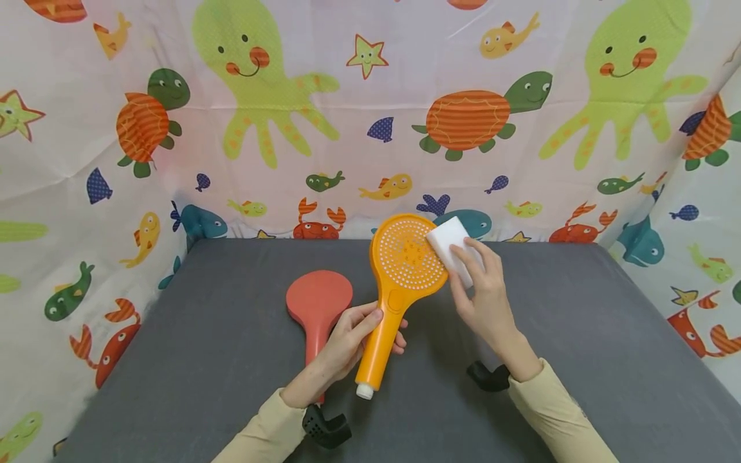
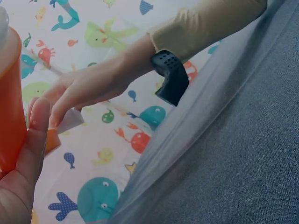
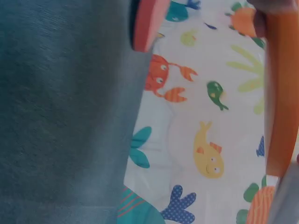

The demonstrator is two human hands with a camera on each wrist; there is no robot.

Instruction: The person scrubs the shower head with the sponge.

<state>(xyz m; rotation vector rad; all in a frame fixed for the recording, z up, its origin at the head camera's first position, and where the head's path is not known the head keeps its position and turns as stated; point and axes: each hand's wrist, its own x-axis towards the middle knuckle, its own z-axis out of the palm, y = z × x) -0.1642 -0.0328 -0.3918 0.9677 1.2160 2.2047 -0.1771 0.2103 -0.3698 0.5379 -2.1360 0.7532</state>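
My left hand (image 1: pixel 347 337) grips the handle of a yellow-orange shower head (image 1: pixel 386 334), its round, perforated face tilted up above the table. With thumb and fingers my right hand (image 1: pixel 488 302) holds a white sponge (image 1: pixel 453 239) against the right rim of that face. In the left wrist view, the shower head's handle (image 2: pixel 11 112) rises beside my left thumb (image 2: pixel 32 147). The right wrist view catches the shower head's side (image 3: pixel 282 98) and a bit of the sponge (image 3: pixel 286 203); most of the right hand is hidden there.
A red shower head (image 1: pixel 320 297) lies on the grey table (image 1: pixel 243 360) left of the orange one, its handle partly behind my left hand. A curtain (image 1: pixel 359 173) printed with sea animals stands along the table's back and sides. Black wrist mounts (image 1: pixel 327 427) sit on both wrists.
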